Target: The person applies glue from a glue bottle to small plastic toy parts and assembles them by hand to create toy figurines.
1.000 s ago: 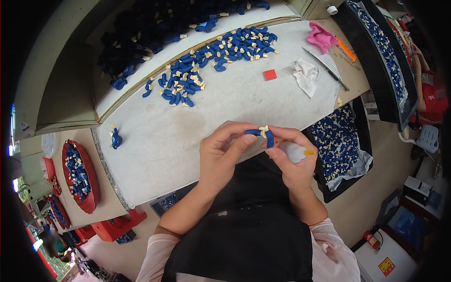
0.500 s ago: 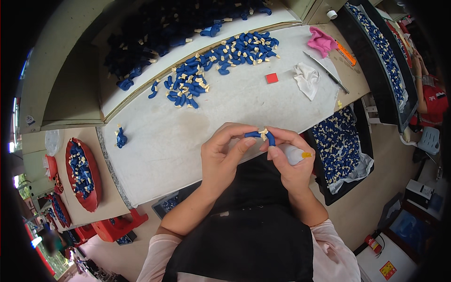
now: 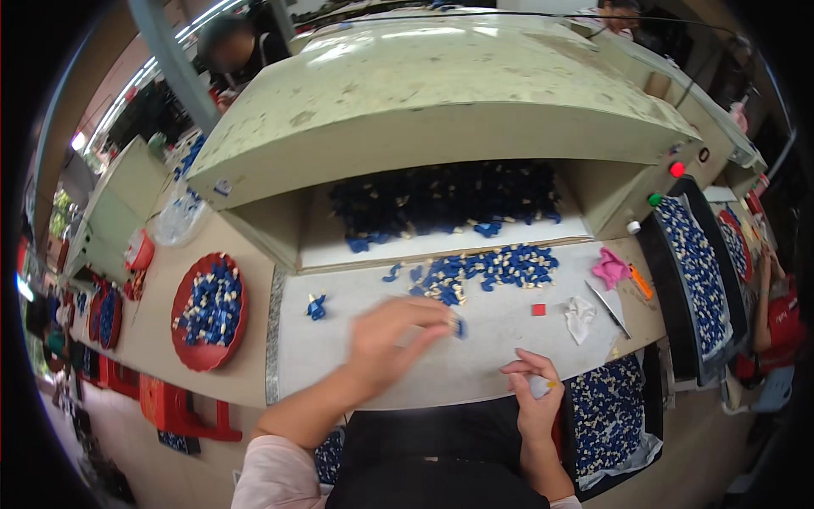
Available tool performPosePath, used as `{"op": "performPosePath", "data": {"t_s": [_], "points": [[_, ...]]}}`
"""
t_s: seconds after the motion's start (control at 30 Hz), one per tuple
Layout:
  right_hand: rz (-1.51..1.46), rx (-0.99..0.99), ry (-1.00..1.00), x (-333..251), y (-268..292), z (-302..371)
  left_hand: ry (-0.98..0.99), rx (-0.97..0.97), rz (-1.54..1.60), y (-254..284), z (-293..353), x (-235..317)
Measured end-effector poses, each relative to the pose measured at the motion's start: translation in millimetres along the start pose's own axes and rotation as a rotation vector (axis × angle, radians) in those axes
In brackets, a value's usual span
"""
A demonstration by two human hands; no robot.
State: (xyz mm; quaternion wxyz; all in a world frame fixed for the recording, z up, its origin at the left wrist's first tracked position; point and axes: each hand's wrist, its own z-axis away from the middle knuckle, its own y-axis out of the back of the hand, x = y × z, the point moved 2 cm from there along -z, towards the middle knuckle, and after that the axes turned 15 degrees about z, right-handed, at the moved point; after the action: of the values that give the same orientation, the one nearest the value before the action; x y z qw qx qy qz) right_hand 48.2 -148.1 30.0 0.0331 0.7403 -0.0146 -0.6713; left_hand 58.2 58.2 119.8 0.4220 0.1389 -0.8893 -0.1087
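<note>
My left hand, smeared by motion, reaches over the white work surface. At its fingertips is a small curved blue piece with a cream part, also blurred. My right hand is nearer the front edge, its fingers curled around a small white squeeze bottle with a yellow tip. Just beyond the left hand lies a loose pile of blue pieces with cream ends. Off to the left, a joined blue-and-cream cluster sits by itself.
A pale green cabinet covers the far side, with many blue pieces inside. At left stands a red scalloped bowl of pieces. On the right are a red square, white tissue, tweezers, pink cloth and black trays.
My hands, together around the curved blue pieces before, are now apart. The left moved forward toward the pile with a piece; the right keeps the bottle. The view has tilted up.
</note>
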Motion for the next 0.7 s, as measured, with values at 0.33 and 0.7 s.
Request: {"op": "performPosePath", "data": {"t_s": [0.33,0.7], "points": [[0.164,0.043,0.004,14.2,-6.5,-14.2,-0.024,0.432,-0.159,219.7,-60.4,41.9],[0.280,-0.114,0.062,15.6,-32.5,-14.8,0.759,0.357,-0.315,346.0,32.0,-149.6]]}}
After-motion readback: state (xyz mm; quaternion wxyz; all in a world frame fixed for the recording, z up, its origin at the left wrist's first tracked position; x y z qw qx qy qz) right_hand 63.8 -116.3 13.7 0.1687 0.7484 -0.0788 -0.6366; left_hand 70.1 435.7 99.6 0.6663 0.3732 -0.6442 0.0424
